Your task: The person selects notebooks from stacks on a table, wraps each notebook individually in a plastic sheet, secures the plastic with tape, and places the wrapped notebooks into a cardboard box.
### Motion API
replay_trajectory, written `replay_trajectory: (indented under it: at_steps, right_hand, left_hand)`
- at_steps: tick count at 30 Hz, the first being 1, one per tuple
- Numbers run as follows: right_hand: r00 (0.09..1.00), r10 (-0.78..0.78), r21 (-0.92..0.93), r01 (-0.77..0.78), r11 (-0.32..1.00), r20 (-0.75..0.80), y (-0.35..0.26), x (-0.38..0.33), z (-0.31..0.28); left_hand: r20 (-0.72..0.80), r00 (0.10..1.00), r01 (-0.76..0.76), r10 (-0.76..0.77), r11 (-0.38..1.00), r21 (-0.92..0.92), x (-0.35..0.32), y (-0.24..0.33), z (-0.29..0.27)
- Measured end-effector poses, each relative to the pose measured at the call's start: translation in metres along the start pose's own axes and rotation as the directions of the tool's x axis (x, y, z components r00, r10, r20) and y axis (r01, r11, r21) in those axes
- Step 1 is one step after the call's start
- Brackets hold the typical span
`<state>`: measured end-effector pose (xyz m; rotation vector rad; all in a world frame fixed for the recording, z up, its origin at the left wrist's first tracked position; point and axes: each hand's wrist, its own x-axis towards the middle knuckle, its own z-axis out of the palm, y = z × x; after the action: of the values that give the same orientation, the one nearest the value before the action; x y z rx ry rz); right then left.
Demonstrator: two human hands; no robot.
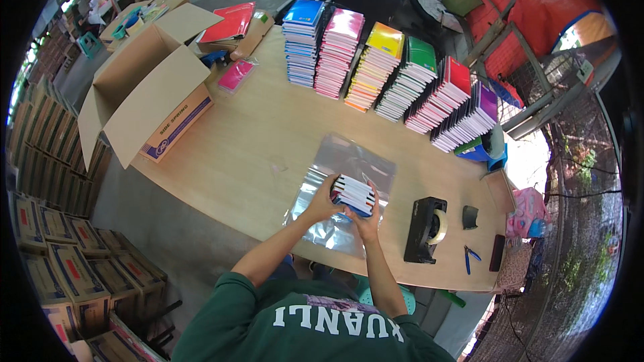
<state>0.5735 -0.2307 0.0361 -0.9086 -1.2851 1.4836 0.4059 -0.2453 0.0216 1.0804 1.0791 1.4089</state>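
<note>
A small bundle of notebooks [353, 192] is held between my two hands, white page edges facing up and a blue cover at the near side. My left hand [320, 205] is closed around the bundle's left end. On its right side, my right hand [367, 222] grips it with the thumb near the bottom. Beneath the hands lie clear plastic bags [345, 151], shiny and overlapping on the wooden table [248, 154]. Whether the bundle touches the plastic, I cannot tell.
Several tall notebook stacks [386, 70] in different colours line the far edge. An open cardboard box [176, 124] stands left, near a pink packet [237, 76]. At right are a black tape dispenser [421, 231], blue-handled nippers [471, 259] and a dark phone-like slab [497, 253].
</note>
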Motion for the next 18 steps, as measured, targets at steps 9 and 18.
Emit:
replay_trajectory:
  at_steps: [9,18]
  right_hand:
    - [0.998,-0.006,0.109,0.014,0.994,-0.069,-0.002,-0.015,0.019]
    - [0.997,-0.052,0.065,0.057,0.996,-0.065,0.045,-0.021,0.003]
  left_hand:
    - [0.043,0.997,-0.075,0.069,0.988,0.132,-0.015,0.007,-0.006]
    - [0.067,0.997,-0.048,0.027,0.943,0.329,-0.023,0.028,-0.008]
